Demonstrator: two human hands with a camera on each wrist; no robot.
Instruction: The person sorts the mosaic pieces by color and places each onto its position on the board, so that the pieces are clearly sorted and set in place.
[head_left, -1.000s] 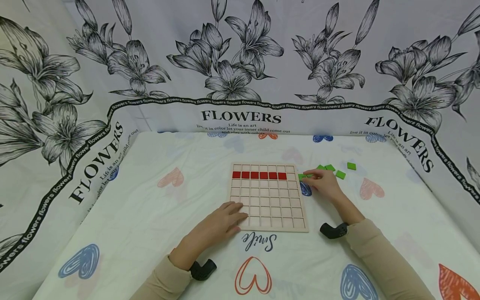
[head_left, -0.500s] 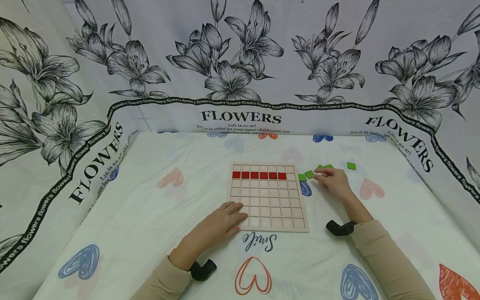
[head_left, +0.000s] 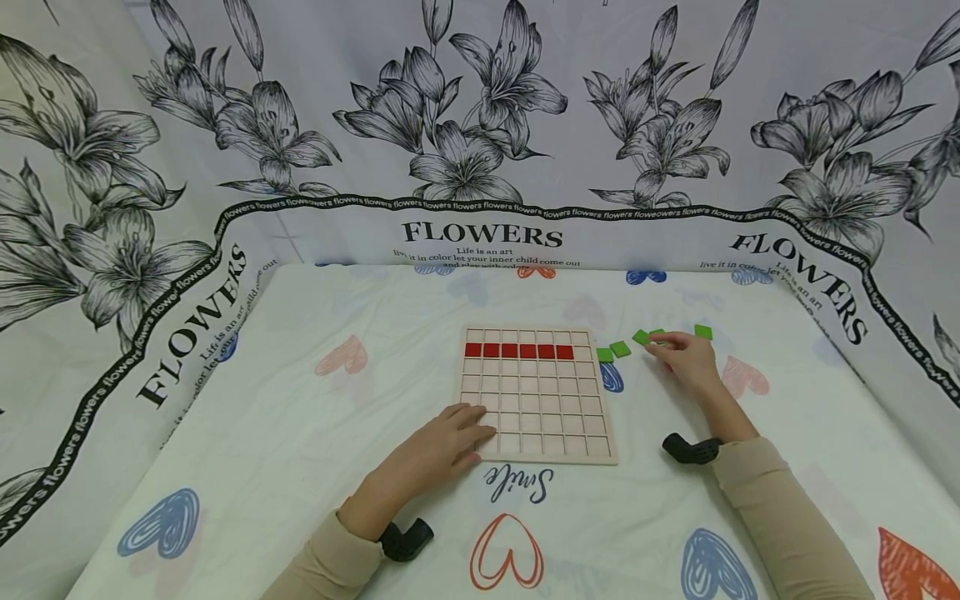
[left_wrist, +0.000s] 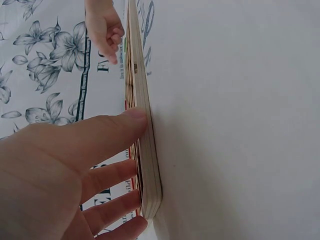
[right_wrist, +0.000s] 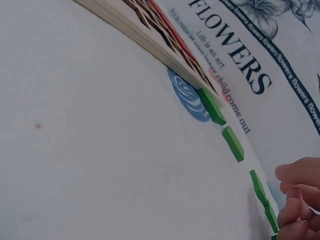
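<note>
Tiles point(head_left: 640, 337), square green ones, lie left of and beyond right hand point(head_left: 686, 362), fingers bent; can't tell if one's pinched. Left hand point(head_left: 438, 442) rests straight fingers on wooden grid board point(head_left: 536, 385). Bent fingers could knock crowded tiles; board could slide if left hand lifts. Red tiles point(head_left: 519, 351) sit left of right hand, board's edge between.

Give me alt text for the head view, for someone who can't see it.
A person's right hand is at some green tiles right of a gridded board; the left hand rests on its left edge. Six red tiles sit in the board's second row from the far side.
</note>
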